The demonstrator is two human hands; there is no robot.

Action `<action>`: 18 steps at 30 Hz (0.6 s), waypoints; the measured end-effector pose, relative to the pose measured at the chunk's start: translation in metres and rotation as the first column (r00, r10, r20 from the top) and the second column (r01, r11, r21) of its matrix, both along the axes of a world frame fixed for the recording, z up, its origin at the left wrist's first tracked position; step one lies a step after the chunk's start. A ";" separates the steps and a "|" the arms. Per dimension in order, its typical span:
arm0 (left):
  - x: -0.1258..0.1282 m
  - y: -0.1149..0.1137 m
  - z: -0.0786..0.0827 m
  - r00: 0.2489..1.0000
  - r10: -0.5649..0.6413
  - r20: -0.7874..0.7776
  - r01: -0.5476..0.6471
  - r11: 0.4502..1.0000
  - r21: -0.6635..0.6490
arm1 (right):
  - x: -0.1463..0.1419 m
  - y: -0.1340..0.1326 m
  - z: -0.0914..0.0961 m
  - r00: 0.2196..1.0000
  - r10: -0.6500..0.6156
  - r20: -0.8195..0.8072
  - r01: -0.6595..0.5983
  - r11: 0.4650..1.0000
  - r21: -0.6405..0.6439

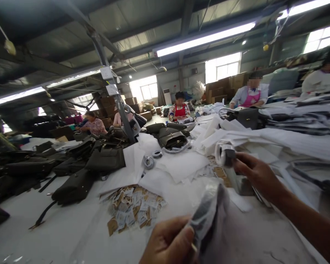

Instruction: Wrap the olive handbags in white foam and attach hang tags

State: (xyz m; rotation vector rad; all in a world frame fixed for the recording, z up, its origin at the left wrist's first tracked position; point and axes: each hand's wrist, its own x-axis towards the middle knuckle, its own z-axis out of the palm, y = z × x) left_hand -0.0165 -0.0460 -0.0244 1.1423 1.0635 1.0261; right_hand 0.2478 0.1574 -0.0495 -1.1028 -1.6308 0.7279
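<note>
My left hand [170,242] is low in the middle of the view, fingers pinched on a dark piece wrapped in thin white tissue [209,212]. My right hand [253,172] reaches out to the right and grips a roll of white tape or strap [224,153] above the table. Under both hands lies the white worktable [71,234]. A pile of small paper packets on brown card [132,209] lies just left of my left hand.
Dark green handbags [99,161] with straps cover the left of the table. White tissue sheets [181,165] and stacked white wrapped goods [291,139] fill the middle and right. A metal post [118,99] with sockets rises mid-table. Several seated people [179,108] work at the far end.
</note>
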 end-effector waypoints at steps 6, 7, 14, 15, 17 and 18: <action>0.015 -0.008 0.001 0.973 0.226 -0.047 -0.220 0.970 0.107 | 0.008 -0.131 -0.044 0.981 0.068 -0.182 -0.080 0.995 -0.057; 0.018 -0.008 0.003 0.973 0.227 -0.048 -0.220 0.969 0.112 | -0.001 -0.142 -0.050 0.976 0.129 -0.177 -0.142 0.988 -0.061; 0.035 0.001 0.006 0.960 0.270 -0.072 -0.259 0.957 0.131 | -0.059 -0.167 -0.052 0.930 0.258 -0.263 -0.283 0.957 -0.059; 0.035 0.002 0.007 0.957 0.275 -0.086 -0.262 0.954 0.143 | -0.064 -0.168 -0.050 0.921 0.266 -0.285 -0.292 0.955 -0.053; 0.036 0.004 0.010 0.955 0.265 -0.131 -0.243 0.957 0.160 | -0.073 -0.170 -0.047 0.910 0.266 -0.316 -0.293 0.955 -0.039; 0.036 0.005 0.012 0.953 0.259 -0.155 -0.233 0.958 0.169 | -0.076 -0.171 -0.045 0.910 0.259 -0.323 -0.284 0.958 -0.031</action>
